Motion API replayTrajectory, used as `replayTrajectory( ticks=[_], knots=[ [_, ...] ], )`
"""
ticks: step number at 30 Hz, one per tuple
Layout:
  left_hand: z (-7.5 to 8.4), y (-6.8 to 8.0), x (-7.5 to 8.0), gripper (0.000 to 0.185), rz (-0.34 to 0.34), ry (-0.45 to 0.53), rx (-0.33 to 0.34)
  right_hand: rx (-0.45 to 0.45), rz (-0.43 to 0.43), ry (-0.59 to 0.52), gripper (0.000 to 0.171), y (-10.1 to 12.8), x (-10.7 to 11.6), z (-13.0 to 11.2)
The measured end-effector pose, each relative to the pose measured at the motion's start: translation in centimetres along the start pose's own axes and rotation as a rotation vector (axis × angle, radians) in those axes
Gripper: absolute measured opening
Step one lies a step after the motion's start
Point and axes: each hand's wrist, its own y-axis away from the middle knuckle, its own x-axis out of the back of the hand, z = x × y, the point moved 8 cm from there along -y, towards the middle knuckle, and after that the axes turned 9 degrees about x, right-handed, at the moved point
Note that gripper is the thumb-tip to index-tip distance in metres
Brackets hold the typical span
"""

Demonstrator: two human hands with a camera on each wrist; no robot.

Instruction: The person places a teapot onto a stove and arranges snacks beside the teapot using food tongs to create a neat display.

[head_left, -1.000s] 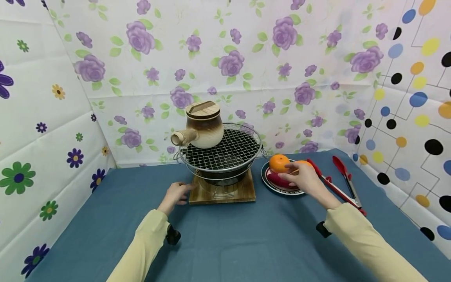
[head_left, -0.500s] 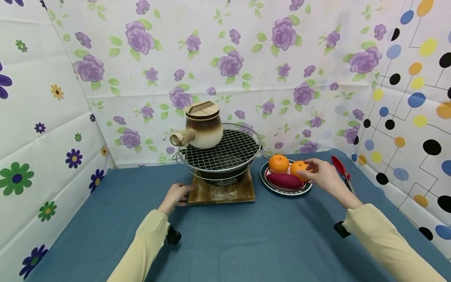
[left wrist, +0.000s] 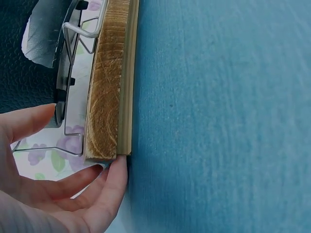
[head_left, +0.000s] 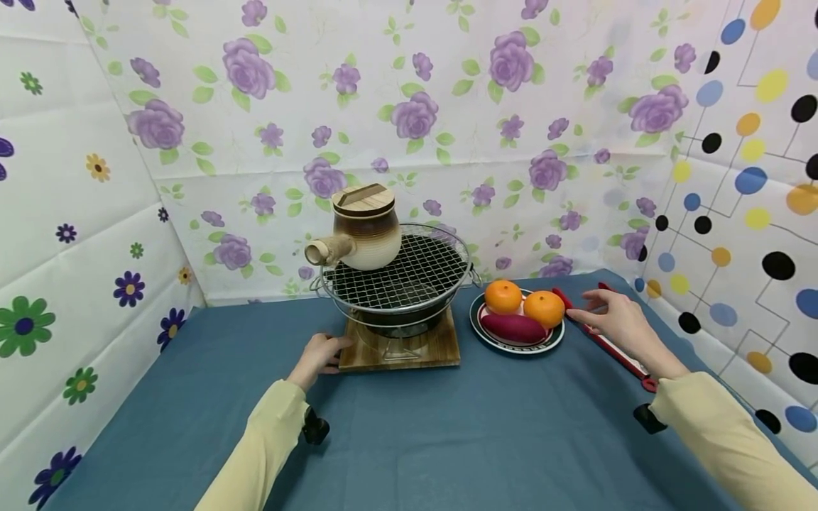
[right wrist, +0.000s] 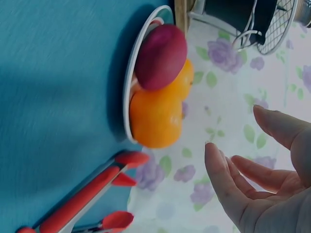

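Note:
My left hand (head_left: 317, 358) is at the left edge of the wooden board (head_left: 441, 348). In the left wrist view its fingertips (left wrist: 119, 167) touch the board's end, with the thumb apart from it. On the board stands a round grill (head_left: 424, 277) with a wire mesh top, carrying a lidded clay pot (head_left: 377, 245). My right hand (head_left: 623, 323) hovers over red-handled tongs (head_left: 616, 351), fingers apart and holding nothing. Left of it, a plate (head_left: 520, 350) bears a purple sweet potato (head_left: 513, 328) and two oranges (head_left: 544, 309).
A second red-tipped utensil (right wrist: 116, 221) lies beside the tongs, mostly hidden behind my right hand in the head view. Patterned cloth (head_left: 447, 142) hangs along the back and both sides. Blue cloth (head_left: 409, 440) covers the table.
My right hand has moved right, from above the plate to above the tongs, uncovering the right-hand orange. My left hand has stayed at the board's edge.

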Motion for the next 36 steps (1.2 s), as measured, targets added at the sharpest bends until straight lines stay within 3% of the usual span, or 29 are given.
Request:
replayTrajectory(
  ticks=[4,9,16,18,23,29,36],
  knots=[
    [-0.1,-0.3,-0.2,0.051,0.015,-0.011,0.003,-0.007,-0.003,0.015,0.07,0.3,0.5,1.0],
    [-0.1,-0.4,-0.2,0.025,0.034,-0.024,-0.018,-0.022,-0.01,0.0,0.07,0.4,0.9,2.2],
    [0.2,-0.3,-0.4,0.027,0.063,-0.065,-0.068,-0.059,-0.011,-0.014,0.073,0.6,1.1,4.0],
    [0.1,-0.7,-0.3,0.035,0.064,-0.069,-0.087,-0.07,-0.009,-0.015,0.072,0.6,1.1,4.5],
    [-0.4,-2.2,-0.4,0.031,0.04,-0.046,-0.131,-0.111,-0.011,-0.006,0.071,0.6,1.2,5.7],
    [0.2,-1.1,-0.4,0.04,0.08,-0.069,-0.086,-0.127,-0.042,0.088,0.077,0.5,1.2,7.0],
    [0.3,-0.8,-0.5,0.022,0.086,-0.076,-0.059,-0.137,-0.061,0.151,0.075,0.7,1.1,8.1]
  ],
)
